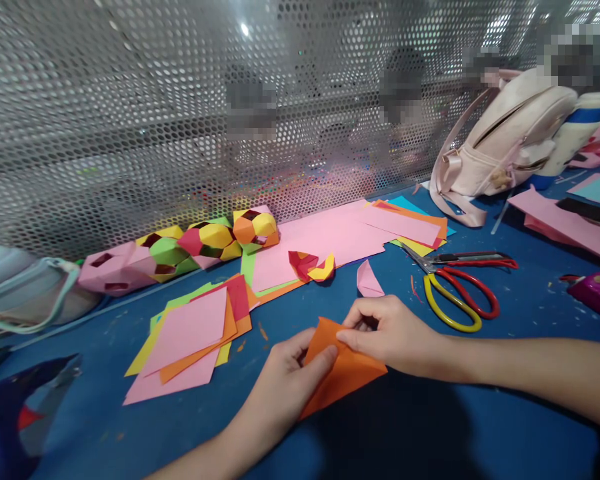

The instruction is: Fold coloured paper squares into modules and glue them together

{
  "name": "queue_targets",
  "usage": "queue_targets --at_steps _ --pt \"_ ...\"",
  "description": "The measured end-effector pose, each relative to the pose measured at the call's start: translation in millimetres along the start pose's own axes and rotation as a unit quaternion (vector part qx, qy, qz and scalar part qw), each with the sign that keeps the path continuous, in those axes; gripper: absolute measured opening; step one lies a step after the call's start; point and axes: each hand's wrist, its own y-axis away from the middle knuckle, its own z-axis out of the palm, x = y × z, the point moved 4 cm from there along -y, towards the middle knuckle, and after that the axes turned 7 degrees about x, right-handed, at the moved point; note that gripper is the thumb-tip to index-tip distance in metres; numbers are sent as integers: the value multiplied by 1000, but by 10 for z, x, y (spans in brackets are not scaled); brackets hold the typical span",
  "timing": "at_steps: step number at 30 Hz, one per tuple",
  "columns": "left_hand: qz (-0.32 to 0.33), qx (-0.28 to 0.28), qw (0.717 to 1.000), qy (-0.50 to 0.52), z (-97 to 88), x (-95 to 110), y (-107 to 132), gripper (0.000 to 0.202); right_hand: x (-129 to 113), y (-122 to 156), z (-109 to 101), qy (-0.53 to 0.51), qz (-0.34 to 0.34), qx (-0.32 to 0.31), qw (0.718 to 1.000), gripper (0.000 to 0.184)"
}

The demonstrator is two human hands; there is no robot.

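An orange sheet of paper (347, 377) is held between both hands above the blue table (260, 433). My left hand (293, 380) grips its left side, thumb lying on the front and fingers behind. At the upper right edge my right hand (387, 333) pinches the sheet between thumb and fingers. Beyond the hands lie a small folded pink paper piece (369, 280) and a folded red and yellow piece (311, 266). Left of them is a stack of coloured paper squares (190, 330). Scissors (453, 300) with red and yellow handles rest near my right hand.
Folded-paper balls (210, 240) stand in a row along a perforated metal screen (180, 133). Large pink sheets (325, 233) lie at the back. Rightward are a pale backpack (515, 133), a cup (580, 143) and a purple tool (597, 293). A light-blue bag (30, 287) sits at left.
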Motion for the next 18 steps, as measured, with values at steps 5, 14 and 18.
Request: queue_targets --at_steps 5,14,18 --pt "-5 -16 1000 1 -3 -5 -16 23 23 2 22 8 3 -18 1000 11" --pt "-24 -49 997 -51 -8 34 -54 27 82 -21 55 54 -48 -26 997 4" --pt "-42 -54 997 -38 -46 32 -81 24 61 -19 45 51 -84 -36 995 9"
